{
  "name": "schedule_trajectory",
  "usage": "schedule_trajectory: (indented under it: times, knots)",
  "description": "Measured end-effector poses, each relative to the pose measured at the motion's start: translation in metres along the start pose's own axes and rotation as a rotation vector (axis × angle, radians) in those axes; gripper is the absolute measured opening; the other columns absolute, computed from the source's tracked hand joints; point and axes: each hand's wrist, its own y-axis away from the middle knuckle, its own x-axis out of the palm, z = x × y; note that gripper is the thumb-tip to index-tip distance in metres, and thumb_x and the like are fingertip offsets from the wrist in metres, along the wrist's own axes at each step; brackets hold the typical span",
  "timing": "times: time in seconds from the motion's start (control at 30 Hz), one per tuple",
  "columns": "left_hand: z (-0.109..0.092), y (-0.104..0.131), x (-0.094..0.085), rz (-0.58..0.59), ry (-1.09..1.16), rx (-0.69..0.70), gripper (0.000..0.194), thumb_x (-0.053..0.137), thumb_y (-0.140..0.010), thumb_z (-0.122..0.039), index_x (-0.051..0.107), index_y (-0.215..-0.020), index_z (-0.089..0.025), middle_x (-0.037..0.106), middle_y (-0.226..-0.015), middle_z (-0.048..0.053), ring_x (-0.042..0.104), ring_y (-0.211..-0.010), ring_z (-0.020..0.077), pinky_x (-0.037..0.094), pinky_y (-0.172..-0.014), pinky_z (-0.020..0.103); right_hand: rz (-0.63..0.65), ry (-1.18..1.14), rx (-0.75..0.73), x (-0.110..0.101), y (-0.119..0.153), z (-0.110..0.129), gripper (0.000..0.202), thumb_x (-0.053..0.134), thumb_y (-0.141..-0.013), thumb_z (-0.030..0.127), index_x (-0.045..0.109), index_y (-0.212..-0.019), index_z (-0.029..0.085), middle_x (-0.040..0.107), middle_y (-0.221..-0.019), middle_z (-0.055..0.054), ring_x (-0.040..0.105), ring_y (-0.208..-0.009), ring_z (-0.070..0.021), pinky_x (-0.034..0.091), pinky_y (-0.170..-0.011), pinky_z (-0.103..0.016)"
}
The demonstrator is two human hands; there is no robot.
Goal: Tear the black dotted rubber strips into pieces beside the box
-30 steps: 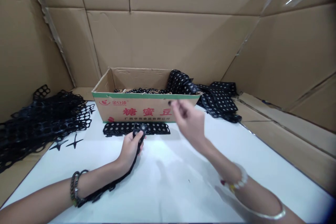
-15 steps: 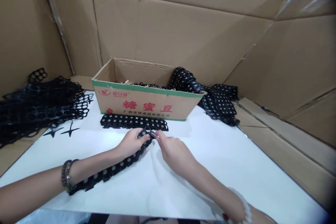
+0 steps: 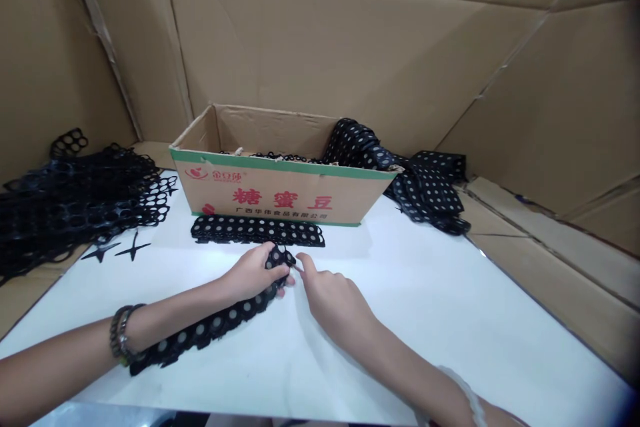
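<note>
Black and dotted, your strip runs slanting under your left arm, over the white table and in front of the cardboard box. It could rip at the tip if your right hand pulls too hard, or slip away if your left hand gets loose. Your left hand is closed round the strip near its far end, thumb on top. Your right hand is curled, its fingertips right by that end; I can't tell if they pinch it.
</note>
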Motion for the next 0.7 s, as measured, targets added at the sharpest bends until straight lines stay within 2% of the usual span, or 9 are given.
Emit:
schedule_trajectory:
  times: [0.1, 0.23, 0.43, 0.53, 0.63, 0.7]
  knots:
    - [-0.01, 0.004, -0.004, 0.138, 0.038, -0.092, 0.026, 0.059, -0.067, -0.035, 0.049, -0.081, -0.015, 0.065, -0.085, 0.006, 0.062, -0.057, 0.0152, 0.048, -0.055, 0.026, 0.031, 0.028, -0.009, -0.003, 0.001, 0.005, 0.044, 0.032, -0.076, 0.004, 0.031, -0.118, 0.016, 0.06, -0.068, -0.006, 0.059, -0.065, -0.0188, 0.03, -0.051, -0.024]
    - [-0.022, 0.008, -0.008, 0.222, 0.041, -0.152, 0.028, 0.058, -0.067, -0.038, 0.058, -0.075, -0.011, 0.064, -0.071, 0.004, 0.062, -0.065, 0.0157, 0.047, -0.061, 0.025, 0.071, 0.037, 0.005, -0.011, 0.002, 0.011, 0.033, 0.032, -0.077, 0.005, 0.038, -0.109, 0.013, 0.06, -0.066, -0.006, 0.059, -0.063, -0.0176, 0.033, -0.051, -0.023]
    - [-0.019, 0.004, -0.009, 0.294, -0.004, -0.224, 0.032, 0.052, -0.07, -0.043, 0.052, -0.066, -0.012, 0.058, -0.06, 0.003, 0.054, -0.046, 0.0115, 0.043, -0.047, 0.024, 0.081, 0.108, -0.017, -0.013, 0.001, 0.017, 0.031, 0.039, -0.074, 0.004, 0.043, -0.104, 0.012, 0.06, -0.063, -0.005, 0.059, -0.058, -0.0164, 0.036, -0.048, -0.023]
    - [-0.009, 0.002, -0.005, 0.243, -0.142, -0.17, 0.03, 0.044, -0.074, -0.041, 0.047, -0.061, -0.014, 0.05, -0.048, -0.003, 0.046, -0.036, 0.0091, 0.038, -0.042, 0.022, 0.002, 0.198, -0.059, -0.001, 0.001, 0.021, 0.043, 0.042, -0.071, 0.001, 0.041, -0.113, 0.009, 0.059, -0.062, -0.005, 0.058, -0.055, -0.0162, 0.036, -0.045, -0.022]
    - [0.0, 0.002, 0.0, 0.052, -0.37, -0.074, 0.031, 0.039, -0.076, -0.037, 0.041, -0.054, -0.016, 0.043, -0.044, -0.004, 0.04, -0.037, 0.0082, 0.032, -0.041, 0.021, -0.04, 0.223, -0.1, 0.012, -0.001, 0.026, 0.057, 0.042, -0.069, -0.002, 0.033, -0.124, 0.006, 0.057, -0.06, -0.004, 0.057, -0.052, -0.015, 0.035, -0.041, -0.021]
    - [0.004, 0.002, 0.002, -0.059, -0.475, 0.007, 0.03, 0.039, -0.076, -0.035, 0.038, -0.052, -0.017, 0.042, -0.046, -0.003, 0.038, -0.042, 0.009, 0.028, -0.042, 0.021, -0.056, 0.192, -0.083, 0.016, -0.004, 0.028, 0.058, 0.039, -0.07, -0.002, 0.03, -0.127, 0.004, 0.056, -0.056, -0.004, 0.056, -0.049, -0.0145, 0.035, -0.04, -0.021]
